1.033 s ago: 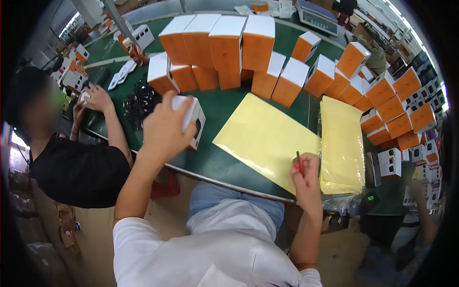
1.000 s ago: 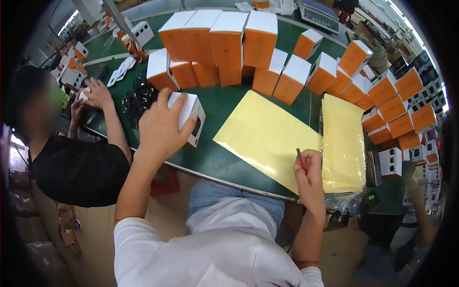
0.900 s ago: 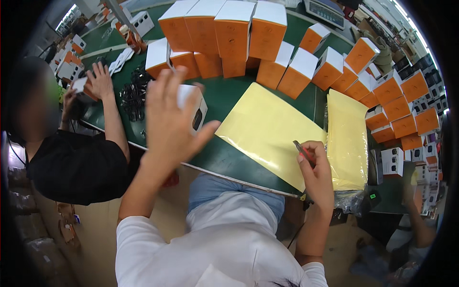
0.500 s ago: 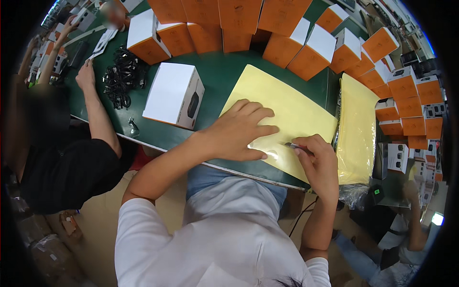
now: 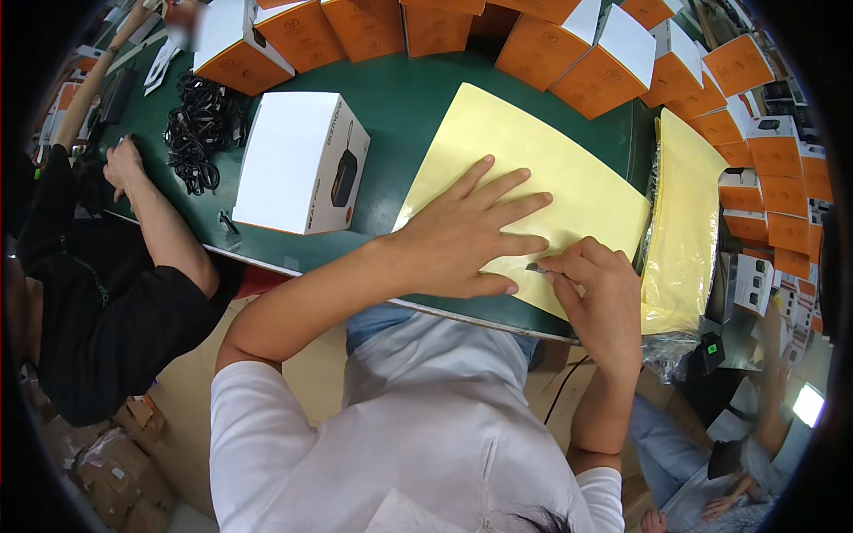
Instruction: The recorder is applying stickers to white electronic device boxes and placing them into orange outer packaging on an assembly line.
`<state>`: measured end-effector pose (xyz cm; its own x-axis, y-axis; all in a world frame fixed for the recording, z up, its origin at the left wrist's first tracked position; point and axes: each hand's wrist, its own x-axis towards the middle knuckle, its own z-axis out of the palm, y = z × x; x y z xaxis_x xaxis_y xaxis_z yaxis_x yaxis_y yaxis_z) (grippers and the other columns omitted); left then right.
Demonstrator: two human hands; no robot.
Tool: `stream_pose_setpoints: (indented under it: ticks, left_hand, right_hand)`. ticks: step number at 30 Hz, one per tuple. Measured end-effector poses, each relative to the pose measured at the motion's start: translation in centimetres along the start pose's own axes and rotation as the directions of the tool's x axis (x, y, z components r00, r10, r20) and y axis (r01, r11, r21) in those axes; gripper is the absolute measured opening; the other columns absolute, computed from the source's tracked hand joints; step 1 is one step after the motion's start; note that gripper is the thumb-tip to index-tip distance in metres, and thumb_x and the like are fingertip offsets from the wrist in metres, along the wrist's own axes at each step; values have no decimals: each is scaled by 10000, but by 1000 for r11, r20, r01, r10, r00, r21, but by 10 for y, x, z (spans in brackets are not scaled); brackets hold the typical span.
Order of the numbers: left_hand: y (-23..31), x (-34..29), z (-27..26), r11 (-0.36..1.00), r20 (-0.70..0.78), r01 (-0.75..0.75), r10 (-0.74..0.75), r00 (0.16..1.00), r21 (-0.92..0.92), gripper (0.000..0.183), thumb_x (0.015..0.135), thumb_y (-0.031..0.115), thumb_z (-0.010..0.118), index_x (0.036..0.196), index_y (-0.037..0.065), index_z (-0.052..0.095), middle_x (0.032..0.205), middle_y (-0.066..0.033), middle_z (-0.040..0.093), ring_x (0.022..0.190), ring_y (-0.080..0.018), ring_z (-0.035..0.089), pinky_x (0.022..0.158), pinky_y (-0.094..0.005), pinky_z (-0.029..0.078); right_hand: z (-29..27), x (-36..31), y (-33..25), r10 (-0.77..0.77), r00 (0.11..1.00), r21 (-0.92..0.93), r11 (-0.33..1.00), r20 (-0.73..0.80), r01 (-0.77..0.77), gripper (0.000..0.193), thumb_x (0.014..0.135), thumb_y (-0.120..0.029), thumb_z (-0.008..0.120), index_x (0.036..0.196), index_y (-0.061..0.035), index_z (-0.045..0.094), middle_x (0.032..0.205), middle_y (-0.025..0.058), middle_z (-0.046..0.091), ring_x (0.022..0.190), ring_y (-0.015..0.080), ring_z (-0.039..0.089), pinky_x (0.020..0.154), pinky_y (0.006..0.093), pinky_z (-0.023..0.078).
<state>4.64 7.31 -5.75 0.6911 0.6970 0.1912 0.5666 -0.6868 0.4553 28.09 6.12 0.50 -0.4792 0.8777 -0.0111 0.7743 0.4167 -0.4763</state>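
A sheet of yellow paper (image 5: 471, 133) lies at an angle on the green table in front of me. My left hand (image 5: 471, 231) rests flat on its lower middle, fingers spread and holding nothing. Close by on the right, my right hand (image 5: 591, 289) pinches a small metal blade (image 5: 534, 267), perhaps of a craft knife. Its tip points left at the sheet, and the fingers hide the rest. Left of the sheet stands a white box (image 5: 280, 164) with a dark device pictured on its side.
Black cables (image 5: 200, 133) are heaped at the left. Orange and white boxes (image 5: 364, 27) line the far edge and stack up at the right. Beside the sheet lies a plastic-wrapped yellow stack (image 5: 684, 231). A co-worker's arm (image 5: 164, 218) reaches in from the left.
My left hand's fingers have spread wider over the sheet. The whole view has shifted a little. The co-worker's hand at the left has come away from a white strip.
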Motion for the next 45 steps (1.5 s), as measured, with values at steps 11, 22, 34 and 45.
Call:
stream_pose_setpoints:
  ticks: [11,22,34,45]
  left_hand:
    - [0,-1,1,1000,-11,2,-2,1000,-18,533,914,539,697,1361,248,687,1636,-93,422,1554,-373,294,1277,-605,151]
    - [-5,1,1,999,1,-23,23,1000,43,625,883,621,699,1386,253,660,1650,-93,399,1557,-379,283,1269,-611,167]
    - [29,-90,-133,994,-505,77,-27,863,79,433,741,-38,582,1140,67,713,1134,-136,742,1172,-366,659,1047,-493,494]
    - [-6,-97,-187,694,13,97,-151,988,713,635,865,109,685,1473,259,581,1459,-106,543,1366,-328,493,1151,-433,407]
  right_hand:
    - [-1,-3,-2,9,999,7,1000,31,-9,104,816,-142,782,917,-121,772,827,47,630,781,258,622,754,399,440]
    - [9,-6,-10,27,995,-73,997,-92,-34,176,752,-219,856,801,-121,718,786,34,639,734,242,619,724,381,426]
    - [-8,-36,-24,274,935,618,782,-226,-79,128,790,20,813,862,6,707,857,63,645,808,161,624,747,274,504]
    - [11,-16,-49,101,981,637,770,-168,30,119,802,-8,827,874,-13,733,865,61,663,838,168,631,760,274,515]
